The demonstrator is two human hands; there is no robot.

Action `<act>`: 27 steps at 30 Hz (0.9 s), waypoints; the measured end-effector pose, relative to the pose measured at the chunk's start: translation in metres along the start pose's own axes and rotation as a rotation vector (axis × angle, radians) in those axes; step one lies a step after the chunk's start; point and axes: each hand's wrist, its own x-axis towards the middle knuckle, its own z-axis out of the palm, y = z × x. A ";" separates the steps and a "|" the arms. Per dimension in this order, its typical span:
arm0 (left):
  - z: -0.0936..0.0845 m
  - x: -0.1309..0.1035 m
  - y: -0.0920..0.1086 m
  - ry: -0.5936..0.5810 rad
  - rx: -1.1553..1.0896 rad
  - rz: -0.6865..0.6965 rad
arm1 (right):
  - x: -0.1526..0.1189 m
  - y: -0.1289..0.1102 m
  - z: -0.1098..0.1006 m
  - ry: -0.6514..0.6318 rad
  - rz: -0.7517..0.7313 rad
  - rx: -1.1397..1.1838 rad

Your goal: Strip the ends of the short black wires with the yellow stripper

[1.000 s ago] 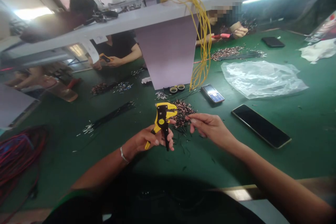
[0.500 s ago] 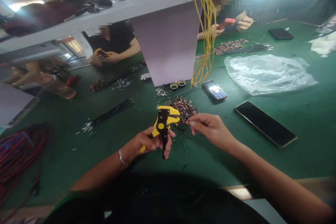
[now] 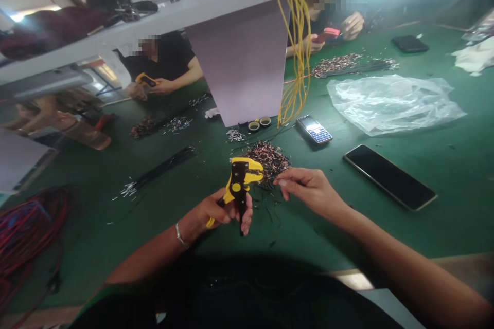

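Observation:
My left hand [image 3: 227, 211] grips a yellow and black wire stripper [image 3: 238, 180] by its handles, the jaws pointing right. Facing those jaws, my right hand [image 3: 301, 185] pinches a thin wire [image 3: 275, 180] between thumb and forefinger; little of the wire shows. Just behind both hands lies a pile of black and copper-coloured wire scraps [image 3: 272, 157]. To the left, a bundle of black wires [image 3: 162, 167] with pale ends rests on the green table [image 3: 154, 247].
Two phones, a keypad phone [image 3: 314, 129] and a large dark one [image 3: 389, 177], lie right of the pile. Beyond them is a clear plastic bag [image 3: 393, 103]. Yellow wires [image 3: 299, 51] hang from the shelf [image 3: 173, 15]. Red cables [image 3: 31, 236] are coiled left. Co-workers sit opposite.
The view has shifted slightly. The gap between the stripper's jaws and my right fingertips looks a little wider, and the wire between them shows less. Both hands keep their grips.

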 end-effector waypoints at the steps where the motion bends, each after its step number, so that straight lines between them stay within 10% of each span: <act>1: 0.000 0.000 0.000 -0.001 -0.001 0.002 | 0.000 0.001 0.000 -0.001 -0.001 0.009; 27: 0.004 0.000 0.003 -0.028 0.023 0.005 | -0.001 0.005 0.001 -0.032 0.048 0.096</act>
